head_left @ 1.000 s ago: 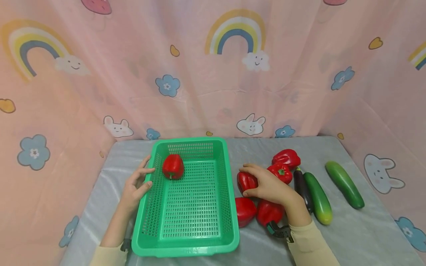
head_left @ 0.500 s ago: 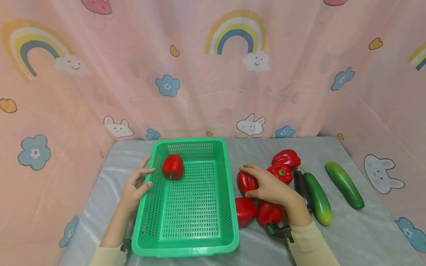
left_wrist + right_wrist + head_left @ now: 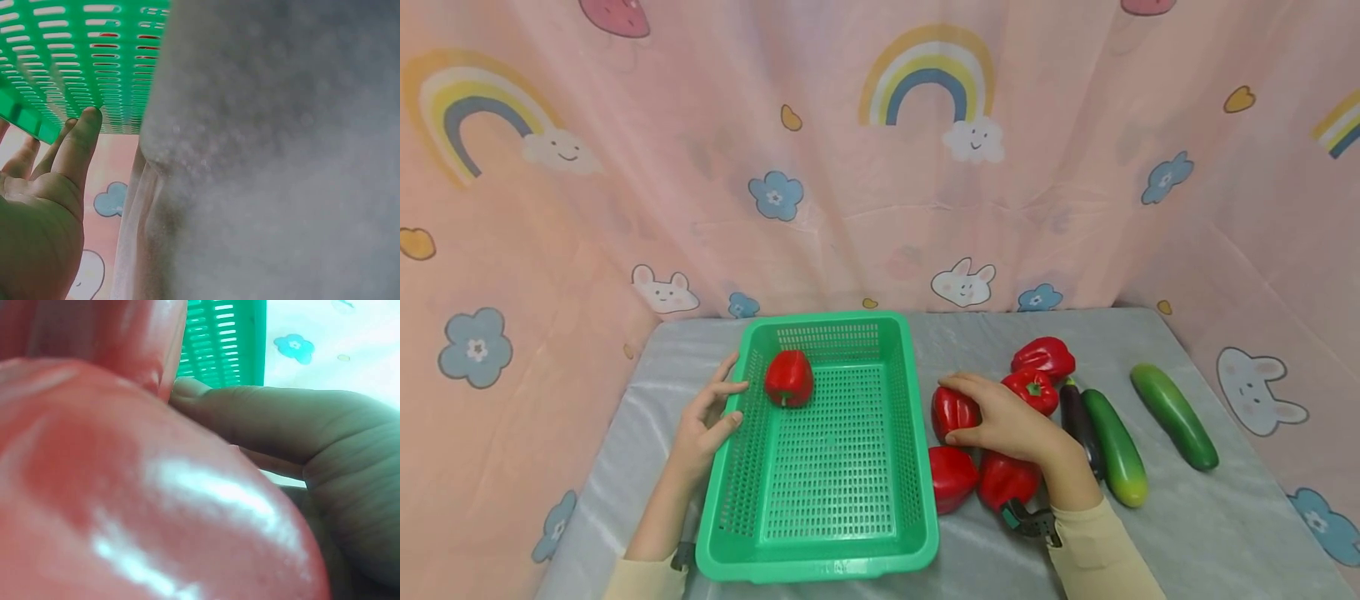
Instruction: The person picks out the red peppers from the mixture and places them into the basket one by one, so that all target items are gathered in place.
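My left hand (image 3: 703,421) rests at the left rim of a green plastic basket (image 3: 928,500), fingers loosely extended and fingertips at the edge. In the left wrist view a fingertip (image 3: 92,115) meets the basket's slotted outer wall. Right of the basket, my right hand (image 3: 1007,417) holds a red bell pepper (image 3: 953,412) between thumb and fingers, low over the table. The right wrist view shows the thumb (image 3: 250,415) against that pepper, with another red pepper (image 3: 156,506) large in front. Inside the basket, one red bell pepper (image 3: 789,379) lies at the back left.
Several more bell peppers surround the right hand, including one (image 3: 953,479) by the basket wall and one (image 3: 1009,479) under the wrist. Farther right lie an eggplant (image 3: 1078,425), a green cucumber-like vegetable (image 3: 1115,446) and another (image 3: 1174,415). A pink curtain (image 3: 850,167) hangs behind the grey-covered table (image 3: 1210,533).
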Demonstrator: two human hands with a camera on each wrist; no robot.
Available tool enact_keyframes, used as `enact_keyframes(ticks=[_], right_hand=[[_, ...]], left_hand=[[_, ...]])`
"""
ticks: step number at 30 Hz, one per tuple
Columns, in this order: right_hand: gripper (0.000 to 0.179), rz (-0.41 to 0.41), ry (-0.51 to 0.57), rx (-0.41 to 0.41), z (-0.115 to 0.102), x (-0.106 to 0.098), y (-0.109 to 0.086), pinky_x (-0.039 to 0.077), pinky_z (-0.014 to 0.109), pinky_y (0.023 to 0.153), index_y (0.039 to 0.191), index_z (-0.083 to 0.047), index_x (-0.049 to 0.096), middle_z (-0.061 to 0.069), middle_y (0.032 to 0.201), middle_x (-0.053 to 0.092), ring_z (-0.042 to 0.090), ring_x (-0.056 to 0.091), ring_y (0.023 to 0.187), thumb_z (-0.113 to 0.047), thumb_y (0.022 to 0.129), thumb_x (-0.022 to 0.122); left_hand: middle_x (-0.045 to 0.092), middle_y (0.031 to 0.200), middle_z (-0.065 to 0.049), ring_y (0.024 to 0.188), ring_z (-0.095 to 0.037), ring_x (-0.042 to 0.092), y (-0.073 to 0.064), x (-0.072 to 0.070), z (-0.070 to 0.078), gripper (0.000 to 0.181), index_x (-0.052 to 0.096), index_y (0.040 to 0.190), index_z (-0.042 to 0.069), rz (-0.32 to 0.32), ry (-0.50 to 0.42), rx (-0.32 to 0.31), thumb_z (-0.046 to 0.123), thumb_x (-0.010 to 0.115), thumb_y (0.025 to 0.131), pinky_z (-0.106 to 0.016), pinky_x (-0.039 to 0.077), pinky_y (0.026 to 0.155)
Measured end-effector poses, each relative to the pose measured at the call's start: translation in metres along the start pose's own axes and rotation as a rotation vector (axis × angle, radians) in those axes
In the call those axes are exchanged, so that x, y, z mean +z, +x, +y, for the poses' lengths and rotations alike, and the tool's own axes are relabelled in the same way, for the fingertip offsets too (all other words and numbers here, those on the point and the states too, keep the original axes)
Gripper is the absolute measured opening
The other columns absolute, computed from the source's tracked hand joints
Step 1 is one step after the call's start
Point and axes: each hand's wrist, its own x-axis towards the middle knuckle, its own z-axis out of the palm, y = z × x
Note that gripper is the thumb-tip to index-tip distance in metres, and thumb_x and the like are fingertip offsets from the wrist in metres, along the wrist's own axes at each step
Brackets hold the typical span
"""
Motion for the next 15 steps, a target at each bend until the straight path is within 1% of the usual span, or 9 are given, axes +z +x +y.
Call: enact_keyframes(ticks=[3, 8, 14, 15], right_hand=[[0.088, 0.003, -0.006, -0.013, -0.0001, 0.0009, 0.0002, 0.062, 0.054, 0.092, 0.158, -0.009, 0.056, 0.016, 0.153, 0.06, 0.041, 0.057, 0.135, -0.032, 0.083, 0.096], [0.086, 0.02, -0.008, -0.039, -0.0019, 0.0008, -0.0004, 0.061, 0.055, 0.095, 0.157, -0.007, 0.056, 0.015, 0.152, 0.061, 0.04, 0.058, 0.136, -0.033, 0.085, 0.094], [0.086, 0.041, -0.002, -0.051, -0.0036, -0.0012, -0.0011, 0.062, 0.053, 0.092, 0.157, -0.007, 0.056, 0.015, 0.15, 0.062, 0.039, 0.059, 0.133, -0.037, 0.086, 0.093], [0.086, 0.042, -0.004, -0.051, -0.0039, -0.0014, -0.0011, 0.063, 0.052, 0.091, 0.157, -0.007, 0.056, 0.015, 0.15, 0.062, 0.039, 0.059, 0.133, -0.038, 0.086, 0.092]], left_hand=[[0.028, 0.175, -0.029, 0.163, -0.028, 0.029, -0.0004, 0.0004, 0.0008, 0.035, 0.056, 0.131, -0.023, 0.004, -0.001, -0.011, -0.018, 0.056, 0.096, -0.023, 0.031, 0.122], [0.027, 0.176, -0.027, 0.163, -0.03, 0.028, -0.0017, 0.0007, 0.0036, 0.035, 0.057, 0.133, -0.02, 0.008, 0.009, -0.062, -0.015, 0.057, 0.098, -0.021, 0.031, 0.121], [0.026, 0.176, -0.027, 0.163, -0.037, 0.025, -0.0018, 0.0007, 0.0045, 0.036, 0.057, 0.135, -0.019, 0.005, 0.02, -0.086, -0.014, 0.057, 0.099, -0.021, 0.031, 0.121], [0.026, 0.176, -0.027, 0.164, -0.035, 0.025, -0.0019, 0.0006, 0.0044, 0.036, 0.057, 0.135, -0.019, 0.005, 0.021, -0.084, -0.015, 0.057, 0.099, -0.02, 0.031, 0.121]])
